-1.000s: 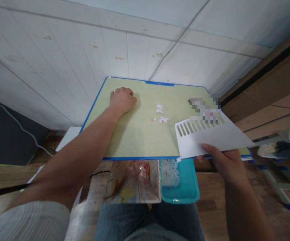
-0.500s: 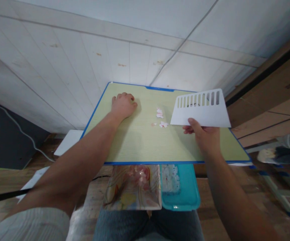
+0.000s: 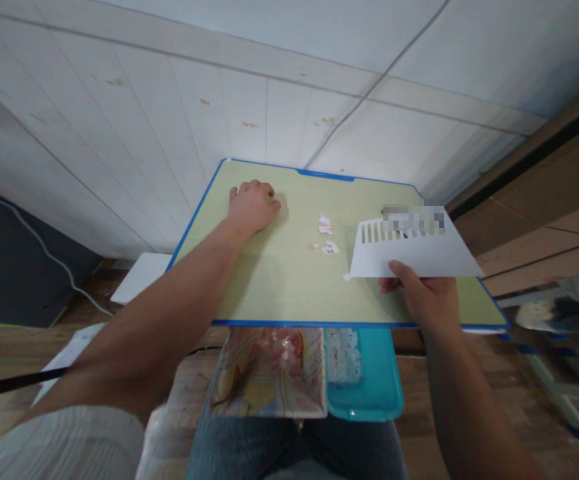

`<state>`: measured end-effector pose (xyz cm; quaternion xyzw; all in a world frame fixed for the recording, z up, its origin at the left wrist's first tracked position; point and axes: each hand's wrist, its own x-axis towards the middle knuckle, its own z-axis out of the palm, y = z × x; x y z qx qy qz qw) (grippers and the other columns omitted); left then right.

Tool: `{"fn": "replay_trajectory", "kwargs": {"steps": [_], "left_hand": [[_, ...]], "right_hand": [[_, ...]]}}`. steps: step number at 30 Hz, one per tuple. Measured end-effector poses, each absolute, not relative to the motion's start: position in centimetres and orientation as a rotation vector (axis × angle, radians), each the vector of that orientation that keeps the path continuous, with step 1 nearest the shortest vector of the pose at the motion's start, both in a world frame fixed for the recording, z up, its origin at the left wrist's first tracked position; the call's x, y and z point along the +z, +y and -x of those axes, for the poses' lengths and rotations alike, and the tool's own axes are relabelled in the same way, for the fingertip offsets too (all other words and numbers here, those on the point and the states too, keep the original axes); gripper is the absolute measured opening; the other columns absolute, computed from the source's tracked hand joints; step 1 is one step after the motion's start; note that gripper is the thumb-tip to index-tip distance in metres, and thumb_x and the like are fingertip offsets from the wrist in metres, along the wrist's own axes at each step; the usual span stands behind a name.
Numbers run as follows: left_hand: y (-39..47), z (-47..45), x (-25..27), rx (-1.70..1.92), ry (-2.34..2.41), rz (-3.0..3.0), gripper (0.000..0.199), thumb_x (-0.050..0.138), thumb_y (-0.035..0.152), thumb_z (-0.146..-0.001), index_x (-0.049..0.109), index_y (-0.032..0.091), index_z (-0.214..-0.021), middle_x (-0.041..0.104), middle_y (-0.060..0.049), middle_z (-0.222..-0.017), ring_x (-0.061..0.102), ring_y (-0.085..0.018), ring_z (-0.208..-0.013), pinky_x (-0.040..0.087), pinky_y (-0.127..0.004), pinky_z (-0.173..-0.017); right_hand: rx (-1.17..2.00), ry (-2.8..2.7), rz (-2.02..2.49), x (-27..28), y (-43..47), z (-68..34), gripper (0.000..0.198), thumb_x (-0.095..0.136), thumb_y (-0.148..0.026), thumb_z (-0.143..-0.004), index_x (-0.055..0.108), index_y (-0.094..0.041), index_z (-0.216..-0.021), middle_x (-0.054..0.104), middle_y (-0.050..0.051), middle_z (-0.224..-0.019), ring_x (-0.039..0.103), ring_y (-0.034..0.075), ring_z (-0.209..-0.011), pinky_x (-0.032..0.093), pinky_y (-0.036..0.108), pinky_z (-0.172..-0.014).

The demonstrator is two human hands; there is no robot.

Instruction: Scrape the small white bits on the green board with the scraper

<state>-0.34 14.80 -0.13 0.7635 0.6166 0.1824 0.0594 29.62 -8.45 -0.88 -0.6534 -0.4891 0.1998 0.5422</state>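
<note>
My right hand (image 3: 422, 293) grips the near edge of a white card (image 3: 414, 257) with a row of cut-out slots, thumb on top and fingers underneath. The card is held over the right side of a pale yellow-green table (image 3: 289, 287) with a blue edge. On the tabletop, toward the left, my left hand (image 3: 253, 207) lies palm down, fingers apart and slightly bent, nothing visible in it. Between the hands are small pinkish-white torn paper scraps (image 3: 325, 224), with more paper bits (image 3: 330, 248) nearer me. A dark object behind the card is blurred.
Below the table's front edge, a patterned tray (image 3: 269, 400) sits at my lap beside a turquoise plastic tub (image 3: 382, 373). A white panelled wall (image 3: 239, 100) stands behind the table. Cardboard boxes (image 3: 544, 193) are at the right, and a grey cable (image 3: 364, 97) runs down the wall.
My right hand has lowered the card toward me and slightly right, tipping it flatter. A small white scrap now shows by its left corner. My left hand stays at the same spot on the table.
</note>
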Motion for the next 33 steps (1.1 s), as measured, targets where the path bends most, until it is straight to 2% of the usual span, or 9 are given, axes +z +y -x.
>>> {"fn": "replay_trajectory", "kwargs": {"steps": [5,9,13,15,19,23,28,33], "left_hand": [[14.8,0.3,-0.1,0.56,1.864,-2.307,0.046,0.061,0.039,-0.104,0.085,0.025,-0.141,0.075,-0.018,-0.159,0.062,-0.043,-0.152,0.041,-0.062,-0.134],[14.9,0.3,-0.4,0.589,1.859,-2.315,0.046,0.062,0.038,-0.103,0.086,0.025,-0.14,0.076,-0.019,-0.156,0.062,-0.045,-0.151,0.04,-0.066,-0.133],[15.0,0.3,-0.4,0.592,1.854,-2.317,0.046,0.062,0.039,-0.102,0.086,0.027,-0.139,0.077,-0.017,-0.156,0.062,-0.045,-0.149,0.041,-0.066,-0.132],[15.0,0.4,-0.4,0.587,1.862,-2.315,0.045,0.062,0.039,-0.103,0.085,0.028,-0.14,0.077,-0.016,-0.156,0.062,-0.044,-0.15,0.041,-0.066,-0.132],[14.8,0.3,-0.2,0.566,1.854,-2.316,0.047,0.061,0.039,-0.103,0.086,0.025,-0.14,0.077,-0.018,-0.157,0.063,-0.044,-0.15,0.04,-0.066,-0.133],[14.6,0.3,0.0,0.542,1.853,-2.33,0.046,0.062,0.039,-0.103,0.086,0.025,-0.14,0.078,-0.018,-0.156,0.064,-0.044,-0.15,0.04,-0.067,-0.134],[14.4,0.3,0.0,0.535,1.852,-2.346,0.046,0.062,0.039,-0.104,0.086,0.024,-0.141,0.077,-0.019,-0.157,0.064,-0.044,-0.151,0.042,-0.067,-0.134],[14.3,0.4,0.1,0.531,1.849,-2.332,0.046,0.061,0.038,-0.105,0.085,0.023,-0.141,0.076,-0.019,-0.158,0.063,-0.042,-0.153,0.042,-0.063,-0.135]], "right_hand": [[0.701,-1.199,1.519,-1.0,-11.3,-31.0,0.041,0.095,-0.058,-0.088,0.075,-0.025,-0.071,0.074,0.005,-0.061,0.069,0.025,-0.05,0.063,0.039,-0.051],[0.659,-1.203,1.493,-0.8,-11.5,-30.7,0.048,0.095,-0.06,-0.088,0.074,-0.026,-0.062,0.074,0.007,-0.06,0.07,0.026,-0.052,0.065,0.04,-0.053],[0.699,-1.228,1.517,-0.9,-11.6,-30.6,0.046,0.097,-0.058,-0.087,0.076,-0.025,-0.063,0.074,0.008,-0.059,0.072,0.027,-0.053,0.066,0.04,-0.054],[0.754,-1.2,1.502,-1.3,-11.9,-31.0,0.044,0.099,-0.057,-0.085,0.076,-0.025,-0.065,0.073,0.007,-0.058,0.07,0.026,-0.051,0.065,0.04,-0.053],[0.808,-1.103,1.453,-2.0,-11.9,-31.6,0.033,0.1,-0.05,-0.084,0.08,-0.024,-0.082,0.076,0.003,-0.064,0.07,0.025,-0.05,0.065,0.038,-0.051],[0.692,-1.073,1.415,-1.6,-10.2,-30.6,0.029,0.098,-0.044,-0.086,0.077,-0.023,-0.089,0.077,0.002,-0.067,0.067,0.021,-0.048,0.059,0.034,-0.047],[0.503,-1.031,1.409,-1.0,-6.4,-27.6,0.041,0.098,-0.054,-0.084,0.075,-0.022,-0.095,0.081,0.006,-0.072,0.073,0.023,-0.052,0.063,0.035,-0.051],[0.484,-1.157,1.431,-1.1,-4.1,-25.3,0.045,0.091,-0.064,-0.089,0.077,-0.021,-0.083,0.082,0.011,-0.071,0.075,0.024,-0.054,0.066,0.037,-0.055]]}}
